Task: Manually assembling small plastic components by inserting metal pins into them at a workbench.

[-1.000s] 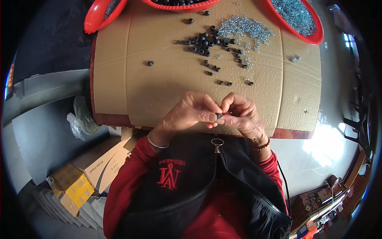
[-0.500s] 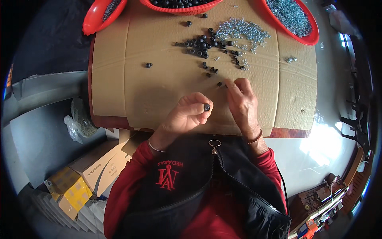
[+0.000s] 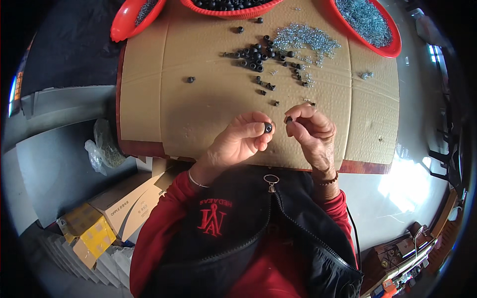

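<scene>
My left hand [image 3: 239,139] pinches a round, hollow black ball [image 3: 268,128] between thumb and fingers, its hole turned up toward me. Just to the right, my right hand [image 3: 315,136] grips a small black plug [image 3: 289,119] between thumb and forefinger, a short gap from the ball. Both hands are above the near part of a cardboard sheet [image 3: 198,114]. Beyond them lies a loose heap of black balls [image 3: 256,55] with smaller black plugs [image 3: 271,87] trailing toward me. A spread of tiny silvery pieces, apparently metal springs [image 3: 308,38], adjoins the heap.
A red basket [image 3: 233,13] of black balls stands at the far edge. A red tray [image 3: 395,47] of silvery pieces is far right, another red tray [image 3: 121,27] far left. Cardboard boxes [image 3: 131,206] and a plastic bag [image 3: 107,149] sit below the table at left.
My right hand has drawn back from the scattered plugs toward the left hand, now with a black plug showing in its fingers. The left hand, with its ball, has shifted slightly right and farther away.
</scene>
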`<action>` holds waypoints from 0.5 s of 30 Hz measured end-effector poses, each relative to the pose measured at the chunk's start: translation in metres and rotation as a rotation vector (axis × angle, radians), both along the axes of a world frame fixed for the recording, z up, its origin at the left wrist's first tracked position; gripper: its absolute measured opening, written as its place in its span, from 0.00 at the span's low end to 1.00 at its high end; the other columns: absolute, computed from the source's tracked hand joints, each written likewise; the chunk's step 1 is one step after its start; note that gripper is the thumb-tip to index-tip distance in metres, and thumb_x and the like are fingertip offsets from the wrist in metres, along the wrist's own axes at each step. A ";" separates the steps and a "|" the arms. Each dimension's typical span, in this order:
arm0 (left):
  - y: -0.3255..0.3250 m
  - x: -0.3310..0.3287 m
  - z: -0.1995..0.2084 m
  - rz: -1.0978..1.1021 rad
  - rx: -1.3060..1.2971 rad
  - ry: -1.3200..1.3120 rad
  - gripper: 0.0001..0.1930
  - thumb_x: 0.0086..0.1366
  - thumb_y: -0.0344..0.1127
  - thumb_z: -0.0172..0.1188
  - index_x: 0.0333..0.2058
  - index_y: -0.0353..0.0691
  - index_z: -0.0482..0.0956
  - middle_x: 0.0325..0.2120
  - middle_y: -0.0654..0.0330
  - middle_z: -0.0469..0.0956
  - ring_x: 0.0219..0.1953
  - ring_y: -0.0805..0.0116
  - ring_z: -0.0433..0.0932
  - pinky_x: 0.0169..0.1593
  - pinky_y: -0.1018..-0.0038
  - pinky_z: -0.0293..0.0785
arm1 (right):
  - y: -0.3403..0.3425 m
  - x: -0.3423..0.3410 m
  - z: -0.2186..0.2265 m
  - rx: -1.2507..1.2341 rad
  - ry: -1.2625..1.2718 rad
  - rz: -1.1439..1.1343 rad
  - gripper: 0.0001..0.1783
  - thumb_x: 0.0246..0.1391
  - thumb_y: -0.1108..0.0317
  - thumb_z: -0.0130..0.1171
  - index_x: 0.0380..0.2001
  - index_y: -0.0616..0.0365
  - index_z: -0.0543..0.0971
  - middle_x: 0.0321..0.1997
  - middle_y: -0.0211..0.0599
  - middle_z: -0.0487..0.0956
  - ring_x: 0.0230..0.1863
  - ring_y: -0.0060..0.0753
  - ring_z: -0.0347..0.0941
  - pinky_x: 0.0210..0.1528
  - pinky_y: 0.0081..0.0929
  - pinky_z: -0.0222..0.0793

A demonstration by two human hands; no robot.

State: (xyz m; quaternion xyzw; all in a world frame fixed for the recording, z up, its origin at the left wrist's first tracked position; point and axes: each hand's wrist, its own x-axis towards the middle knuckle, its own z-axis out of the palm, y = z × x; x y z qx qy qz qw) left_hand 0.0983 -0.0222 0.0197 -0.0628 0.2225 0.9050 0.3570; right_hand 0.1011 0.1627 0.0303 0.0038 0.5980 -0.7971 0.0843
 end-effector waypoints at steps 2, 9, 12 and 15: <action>0.002 0.000 0.004 0.002 -0.019 -0.019 0.07 0.58 0.30 0.56 0.36 0.39 0.73 0.28 0.61 0.70 0.28 0.77 0.68 0.28 0.84 0.68 | 0.001 0.002 -0.002 -0.183 -0.062 0.006 0.06 0.46 0.81 0.55 0.31 0.66 0.75 0.32 0.35 0.74 0.29 0.23 0.69 0.31 0.18 0.66; 0.008 0.000 0.014 0.022 -0.033 -0.023 0.07 0.58 0.30 0.55 0.37 0.39 0.74 0.30 0.59 0.73 0.29 0.74 0.71 0.29 0.81 0.70 | 0.008 0.009 -0.003 -0.443 -0.115 0.055 0.07 0.45 0.79 0.57 0.31 0.66 0.75 0.31 0.39 0.73 0.28 0.27 0.69 0.30 0.21 0.66; 0.011 0.000 0.015 0.017 0.007 -0.024 0.07 0.58 0.28 0.55 0.36 0.37 0.74 0.30 0.58 0.75 0.29 0.72 0.73 0.30 0.79 0.71 | 0.006 0.011 -0.009 -0.417 0.044 0.017 0.07 0.45 0.79 0.57 0.30 0.64 0.75 0.31 0.39 0.72 0.29 0.28 0.68 0.30 0.23 0.66; 0.015 0.002 0.018 0.019 0.004 -0.024 0.07 0.58 0.28 0.55 0.36 0.36 0.74 0.29 0.59 0.75 0.29 0.72 0.74 0.30 0.78 0.71 | 0.005 0.015 -0.007 -0.426 0.042 0.005 0.07 0.44 0.79 0.57 0.30 0.63 0.75 0.31 0.39 0.71 0.30 0.29 0.67 0.31 0.24 0.65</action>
